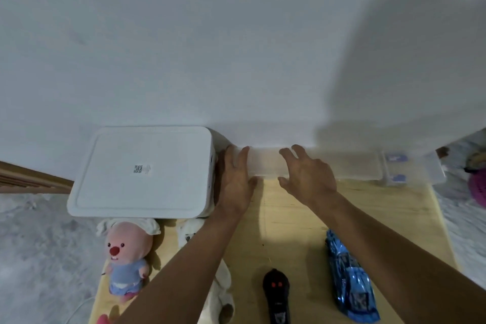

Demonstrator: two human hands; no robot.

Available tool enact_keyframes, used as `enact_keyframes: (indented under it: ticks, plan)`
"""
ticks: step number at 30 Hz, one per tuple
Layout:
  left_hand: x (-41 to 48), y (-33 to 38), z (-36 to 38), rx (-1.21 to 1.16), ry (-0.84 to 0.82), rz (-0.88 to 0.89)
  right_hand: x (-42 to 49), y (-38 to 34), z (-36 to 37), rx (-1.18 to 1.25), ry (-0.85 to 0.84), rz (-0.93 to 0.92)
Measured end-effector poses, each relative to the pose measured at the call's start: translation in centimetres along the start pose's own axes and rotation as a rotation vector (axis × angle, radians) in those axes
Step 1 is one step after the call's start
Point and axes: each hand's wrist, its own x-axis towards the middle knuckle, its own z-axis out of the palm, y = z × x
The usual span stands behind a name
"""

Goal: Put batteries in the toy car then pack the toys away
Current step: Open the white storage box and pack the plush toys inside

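Head view: one view only; blur at the far edge of the table.
Left hand: fingers straight and spread, thumb out to the side, holding nothing. It sits at the left end of the clear box; contact cannot be told through the blur.
Right hand: fingers spread and slightly bent, thumb low, nothing in its grasp. It reaches over the same box just right of the left hand.
Clear box: long, low and translucent, lying against the wall. Probably thin stiff plastic, light and slick; best taken by both ends or under the rim, not squeezed at the middle.
Car: blue and glossy, lying near the front right of the table, well apart from both hands. It looks like hard plastic, light and somewhat slippery; hold the body sides, not the wheels. The battery hatch is not visible.
Remote: black, just left of the car; rigid and easy to grip round its body.
Small case: clear, with blue items inside, at the right end of the clear box; whether these are batteries cannot be told.
Bin: white, lid on, left of the hands.
Pink plush: soft, in front of the bin; any grip will do.
White plush: partly under the left forearm.
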Motion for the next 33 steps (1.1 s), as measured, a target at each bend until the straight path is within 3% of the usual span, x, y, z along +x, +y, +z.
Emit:
enact_keyframes:
  ticks: [5, 12, 16, 33]
  plan:
    - [0.2, 0.0, 0.5, 0.151, 0.063, 0.056, 0.2, 0.4, -1.6, 0.158, -0.007, 0.019]
    - [-0.9, 1.3, 0.0, 0.27, 0.19, 0.141, -0.5, 0.6, -2.7, 0.276, 0.189, 0.083]
    - [-1.3, 1.4, -0.3, 0.355, 0.141, 0.252, -0.1, 0.5, -2.7, 0.316, 0.26, 0.114]
    - [-1.5, 1.3, 0.4, 0.538, 0.276, 0.253, -0.1, 0.7, -4.4, 0.445, 0.328, 0.099]
